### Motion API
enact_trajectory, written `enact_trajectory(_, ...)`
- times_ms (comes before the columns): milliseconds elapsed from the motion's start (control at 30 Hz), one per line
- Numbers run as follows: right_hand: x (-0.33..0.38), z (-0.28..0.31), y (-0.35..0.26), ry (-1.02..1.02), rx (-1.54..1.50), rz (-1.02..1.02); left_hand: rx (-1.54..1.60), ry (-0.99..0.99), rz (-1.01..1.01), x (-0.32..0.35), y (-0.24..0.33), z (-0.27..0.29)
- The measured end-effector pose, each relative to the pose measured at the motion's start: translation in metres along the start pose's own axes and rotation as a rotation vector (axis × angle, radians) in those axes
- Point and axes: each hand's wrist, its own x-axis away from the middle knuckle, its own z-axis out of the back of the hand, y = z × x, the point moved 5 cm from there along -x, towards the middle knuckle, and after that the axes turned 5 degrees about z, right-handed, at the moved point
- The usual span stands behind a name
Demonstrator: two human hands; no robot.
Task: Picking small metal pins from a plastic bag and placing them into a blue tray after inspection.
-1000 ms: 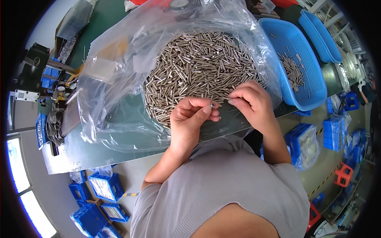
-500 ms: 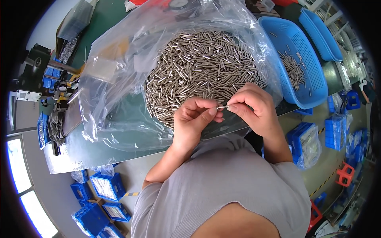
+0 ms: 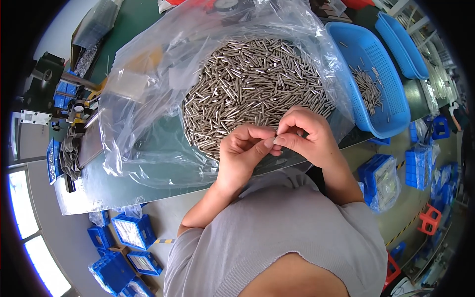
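A large heap of slim metal pins lies on a clear plastic bag on the green table. At the heap's near edge, my left hand pinches a small metal pin between thumb and forefinger. My right hand is closed at the same spot, its thumb and forefinger pressed together against the left fingertips. The pin is almost wholly hidden by the fingers, so its far end does not show. Right of the heap, a blue perforated basket holds a smaller pile of similar pins.
Another blue basket stands behind at the far right. A dark machine with a metal post occupies the table's left end. Blue crates sit on the floor at left, and more wrapped crates at right, near a red stool.
My right hand has moved slightly left, bringing its fingertips against those of my left hand. The pin that showed between them is now mostly covered.
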Motion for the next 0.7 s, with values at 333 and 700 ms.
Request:
enact_trajectory(333,0.027,0.082,-0.017,0.678,0.523,0.174,0.108,0.166,-0.080,-0.001,0.004,0.007)
enact_trajectory(700,0.001,0.008,0.014,0.055,0.622,0.174,0.157,0.241,-0.117,0.000,0.005,0.009)
